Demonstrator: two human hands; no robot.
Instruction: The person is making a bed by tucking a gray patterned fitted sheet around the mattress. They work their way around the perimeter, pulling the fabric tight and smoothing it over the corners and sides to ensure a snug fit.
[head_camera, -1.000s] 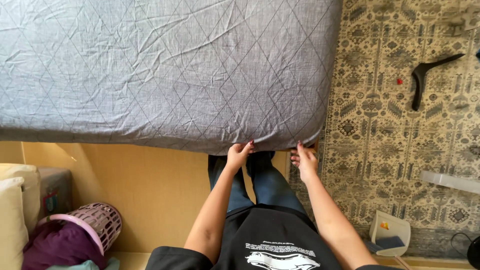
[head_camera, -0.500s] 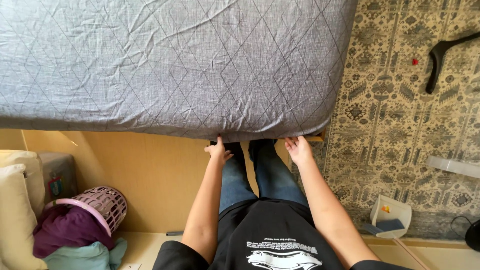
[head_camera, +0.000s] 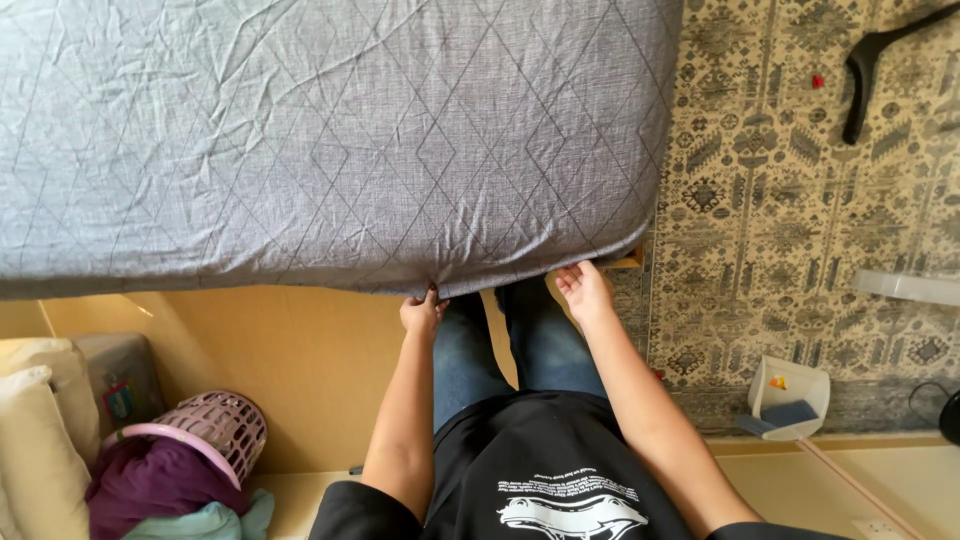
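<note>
Left hand (head_camera: 422, 314) and right hand (head_camera: 585, 290) grip grey sheet (head_camera: 330, 140) (bed's edge).

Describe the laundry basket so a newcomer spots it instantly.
Start at the grey quilted bed cover filling the top of the view, then drop to the bottom left corner. The pink lattice laundry basket lies tipped there, purple clothes spilling out, beside cream cushions. It is the only perforated plastic item.

The mattress (head_camera: 330, 140) fills the top; the rug (head_camera: 800, 200) lies right of it, the laundry basket (head_camera: 215, 430) below its left edge.
</note>
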